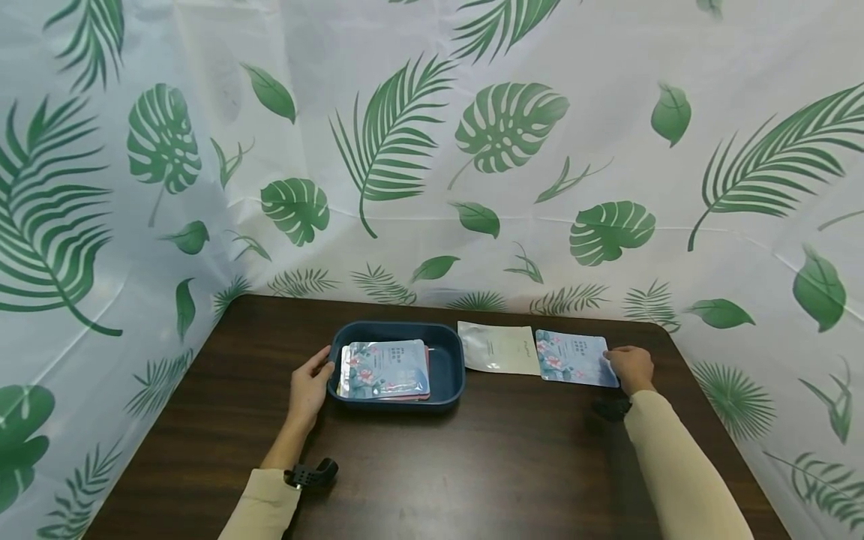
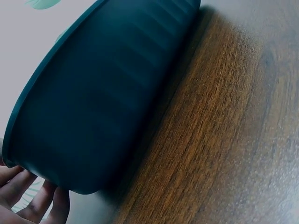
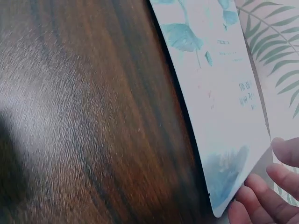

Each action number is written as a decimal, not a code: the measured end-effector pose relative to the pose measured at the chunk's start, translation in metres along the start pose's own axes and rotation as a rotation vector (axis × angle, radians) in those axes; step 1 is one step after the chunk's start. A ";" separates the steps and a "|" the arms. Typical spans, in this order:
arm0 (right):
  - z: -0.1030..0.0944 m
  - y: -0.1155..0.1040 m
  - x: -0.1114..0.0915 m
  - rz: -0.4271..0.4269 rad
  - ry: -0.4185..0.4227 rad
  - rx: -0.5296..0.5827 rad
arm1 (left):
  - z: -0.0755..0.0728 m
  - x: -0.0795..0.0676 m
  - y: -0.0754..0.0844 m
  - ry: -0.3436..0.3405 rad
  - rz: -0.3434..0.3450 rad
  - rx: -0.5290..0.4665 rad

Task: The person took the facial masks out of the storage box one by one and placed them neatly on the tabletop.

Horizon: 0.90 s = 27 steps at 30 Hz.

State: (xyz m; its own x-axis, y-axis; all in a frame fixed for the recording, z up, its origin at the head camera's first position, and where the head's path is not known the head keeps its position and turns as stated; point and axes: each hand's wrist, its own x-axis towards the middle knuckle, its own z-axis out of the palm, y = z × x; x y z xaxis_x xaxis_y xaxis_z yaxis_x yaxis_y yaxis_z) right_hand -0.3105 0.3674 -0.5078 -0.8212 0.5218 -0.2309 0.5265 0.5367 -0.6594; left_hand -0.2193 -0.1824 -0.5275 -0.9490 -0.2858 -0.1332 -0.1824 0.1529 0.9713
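Packet [image 1: 577, 358] with a blue floral print lies right of centre in the head view, flat near the far side of the tabletop [image 1: 418, 469]. Its right edge is held by the right hand [image 1: 632, 367]: in the right wrist view the thumb [image 3: 286, 151] is at one corner and the curled fingers [image 3: 268, 195] are along the short end, closed to a narrow gap about the film, though how hard they pinch I cannot tell. A light, shallow pinch seems best, since the film looks thin and glossy and could crease or slip. To the packet's left sits a cream pouch [image 1: 499, 347], so close that any shift should run along the row, without riding over its edge. Left of that, at the centre of the frame, a navy tray [image 1: 448, 364] bears a stack of sachets [image 1: 385, 371] in its left part, the top one in a similar floral print. The left hand [image 1: 309, 391] grips the tray's left end, fingers curled beneath the rim; that hold should be steady rather than pulling, so the stack does not slide. Behind hangs a leaf-printed sheet [image 1: 607, 150].
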 end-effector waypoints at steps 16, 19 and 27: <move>-0.005 -0.018 0.000 -0.047 -0.098 0.118 | 0.000 0.001 0.002 -0.014 -0.015 -0.009; -0.002 -0.021 0.004 -0.089 -0.155 0.180 | 0.000 0.000 0.002 -0.018 -0.023 -0.008; 0.007 -0.024 0.016 -0.133 -0.250 0.298 | 0.000 -0.001 0.002 -0.017 -0.019 -0.012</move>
State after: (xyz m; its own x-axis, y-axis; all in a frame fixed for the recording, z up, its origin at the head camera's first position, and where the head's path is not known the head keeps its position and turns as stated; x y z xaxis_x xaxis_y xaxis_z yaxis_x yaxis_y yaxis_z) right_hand -0.3379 0.3582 -0.5004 -0.9253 0.2641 -0.2720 0.3554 0.3543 -0.8650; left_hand -0.2184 -0.1820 -0.5249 -0.9497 -0.2721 -0.1551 -0.1975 0.1359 0.9708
